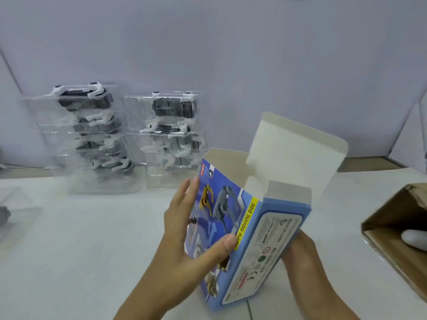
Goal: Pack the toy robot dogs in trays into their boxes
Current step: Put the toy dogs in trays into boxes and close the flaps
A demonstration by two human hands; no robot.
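A: From the head view, we have the box (245, 229) up off the desk (80, 250), near its front edge, tilted with its open top facing away from us. The lid (298, 146) stands up and the side flaps are spread.

B: And our hands?

A: Our left hand (191, 229) lies against the printed front face, fingers fairly straight along it, thumb pressed across near the yellow strip. Our right hand (302, 252) is behind the box, on its back face. It is mostly hidden, so we cannot tell how its fingers lie; it seems to support the box from that side.

B: So the box is between both hands. Where are the dogs?

A: Two stacks of clear trays stand toward the far edge of the desk, by the wall: the left stack (92, 137) and the right stack (173, 137), just beside each other. Both are well apart from our hands. The right one is nearer the box.

B: What do we need to get this step right?

A: We judge the step to be opening the box fully. We should keep the lid folded back and the flaps clear of the mouth, so a tray slides in without catching. One hand must hold the box steady while the other fetches a tray. The trays look thin and slippery, so we should lift the top one by its rim.

B: Anything else around?

A: A carton (397, 241) sits at the right edge, with something white inside.
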